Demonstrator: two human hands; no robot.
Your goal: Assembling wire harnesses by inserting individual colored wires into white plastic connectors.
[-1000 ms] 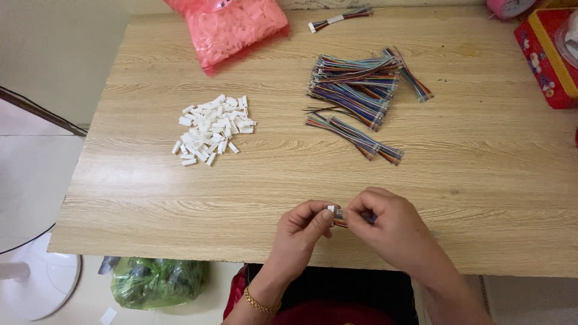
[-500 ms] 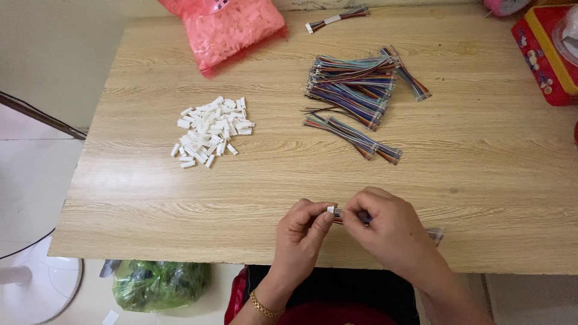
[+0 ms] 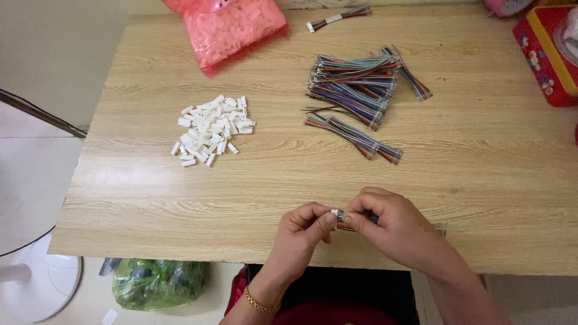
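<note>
Near the table's front edge, my left hand [image 3: 306,232] pinches a small white connector housing [image 3: 334,212] between thumb and fingers. My right hand [image 3: 394,225] grips a short multicoloured wire bundle [image 3: 346,224], its end meeting the housing. The bundle's far end [image 3: 441,228] sticks out past my right wrist. A heap of white connector housings [image 3: 212,128] lies to the left of the table's middle. A pile of coloured wire bundles [image 3: 356,84] lies at the centre back, with two separate wire bundles [image 3: 355,137] just in front of it.
A pink plastic bag of parts [image 3: 229,25] lies at the back left. One finished cable [image 3: 337,17] rests by the back edge. A red tin box [image 3: 548,54] stands at the back right. Under the wooden table [image 3: 150,198] lies a green bag [image 3: 158,281].
Both hands have stayed at the front edge, with only small finger movements at the housing and wire end. The view has shifted slightly.
</note>
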